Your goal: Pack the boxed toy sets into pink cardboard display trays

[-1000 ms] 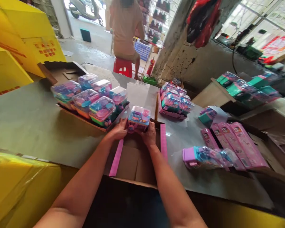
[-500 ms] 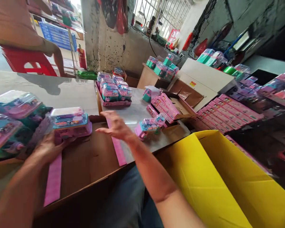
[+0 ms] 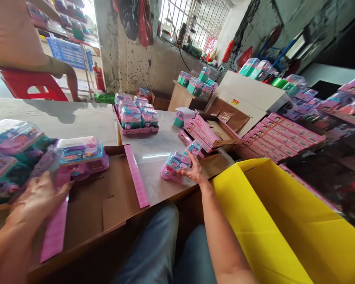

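Quick update from us: half a second ago our right hand [image 3: 195,171] was in the air over the cardboard tray [image 3: 106,197]. Now it's gone out right and landed on the loose pack [image 3: 174,165] lying on the table [image 3: 154,144], fingers and thumb pinching its right end. The toy pack [image 3: 79,156] we had in both hands a second back sits in the tray's far left corner. Our left hand [image 3: 37,201] is off it, fingers spread flat over the pink flap [image 3: 55,232] just beside it; we can't tell if a fingertip touches. So one pack is down, another is gripped. Room-wise, the tray floor near us is bare cardboard, the stack of packs [image 3: 8,154] crowds its left side, and the open yellow box [image 3: 269,221] sits close against the table's near right edge, under our right forearm
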Demonstrator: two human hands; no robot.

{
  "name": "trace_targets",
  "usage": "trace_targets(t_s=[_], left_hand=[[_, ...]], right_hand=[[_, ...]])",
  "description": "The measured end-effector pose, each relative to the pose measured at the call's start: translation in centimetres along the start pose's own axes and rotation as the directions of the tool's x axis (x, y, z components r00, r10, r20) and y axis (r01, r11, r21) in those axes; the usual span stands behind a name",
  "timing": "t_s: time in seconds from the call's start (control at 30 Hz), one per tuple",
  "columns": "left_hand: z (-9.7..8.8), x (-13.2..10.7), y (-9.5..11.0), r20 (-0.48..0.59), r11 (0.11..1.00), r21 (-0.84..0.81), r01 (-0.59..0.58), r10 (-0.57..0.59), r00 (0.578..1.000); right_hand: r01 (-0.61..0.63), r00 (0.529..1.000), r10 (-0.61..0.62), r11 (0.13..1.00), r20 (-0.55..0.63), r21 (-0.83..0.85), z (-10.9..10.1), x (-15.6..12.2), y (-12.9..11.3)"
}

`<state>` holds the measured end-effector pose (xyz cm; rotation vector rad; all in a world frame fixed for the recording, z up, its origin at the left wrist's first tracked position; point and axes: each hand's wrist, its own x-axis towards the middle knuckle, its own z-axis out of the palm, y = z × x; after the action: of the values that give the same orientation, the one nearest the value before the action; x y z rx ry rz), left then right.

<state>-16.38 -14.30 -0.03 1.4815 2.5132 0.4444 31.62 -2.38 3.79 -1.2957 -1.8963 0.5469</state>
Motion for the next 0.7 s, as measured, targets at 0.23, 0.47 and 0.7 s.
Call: trace_targets(t_s=[0.23, 0.47, 0.7], left_hand=[[-2.0, -5.0, 7.6, -0.444, 0.918, -0.162, -0.361, 0.259, 0.858], [1.2, -6.6, 16.0, -0.143, 0.680, -0.560, -0.474, 0.484, 0.863], [3.8, -9.7, 21.8, 0.065, 0.506, -0.822, -0.262, 0.540, 0.839]], right_hand=[[-0.094, 0.978, 0.168, 0.881, -0.122, 0.465, 3.6, -2.3, 2.5], [-0.117, 0.968, 0.190, 0.920, -0.164, 0.375, 4.3, -2.5, 0.4], [-0.183, 0.950, 0.077, 0.924, -0.304, -0.337, 2.3, -3.9, -5.3]])
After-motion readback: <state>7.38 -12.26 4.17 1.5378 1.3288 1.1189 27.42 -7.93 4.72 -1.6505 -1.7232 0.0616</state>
